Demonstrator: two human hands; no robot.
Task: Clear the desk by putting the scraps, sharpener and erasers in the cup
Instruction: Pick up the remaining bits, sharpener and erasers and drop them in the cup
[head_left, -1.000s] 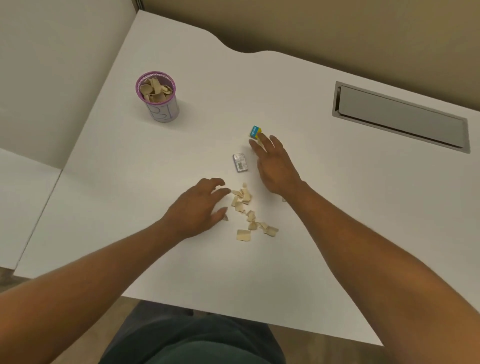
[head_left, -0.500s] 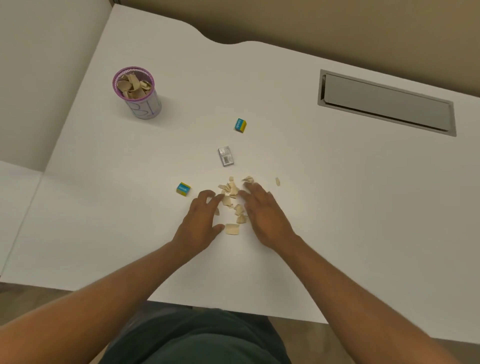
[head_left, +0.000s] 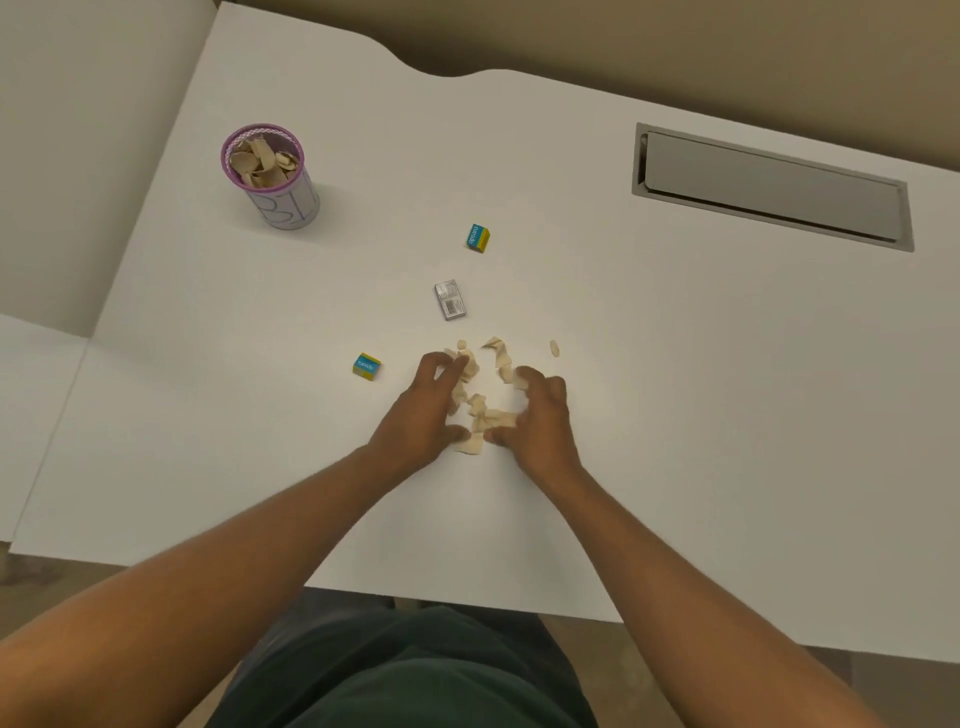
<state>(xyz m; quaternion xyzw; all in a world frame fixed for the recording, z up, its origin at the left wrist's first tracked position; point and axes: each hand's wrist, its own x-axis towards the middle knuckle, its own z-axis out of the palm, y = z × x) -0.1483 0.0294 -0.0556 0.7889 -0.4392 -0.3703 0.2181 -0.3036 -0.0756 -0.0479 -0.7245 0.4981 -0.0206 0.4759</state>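
A pile of beige paper scraps (head_left: 485, 408) lies on the white desk (head_left: 675, 415) between my hands. My left hand (head_left: 423, 418) cups the pile from the left, fingers curled against the scraps. My right hand (head_left: 540, 421) cups it from the right, fingertips bent onto the scraps. One loose scrap (head_left: 554, 348) lies apart to the upper right. A blue-and-yellow eraser (head_left: 367, 366) sits left of my left hand; a second eraser (head_left: 478, 238) is farther back. The grey sharpener (head_left: 450, 300) lies between them. The purple-rimmed cup (head_left: 270, 176), holding scraps, stands at the back left.
A grey cable hatch (head_left: 769, 189) is set into the desk at the back right. The desk's front edge runs just below my forearms, with my lap under it. A lower white surface (head_left: 36, 415) adjoins on the left.
My right hand came back from the far eraser to the scrap pile. Both hands have closed in around the scraps, pushing them closer together.
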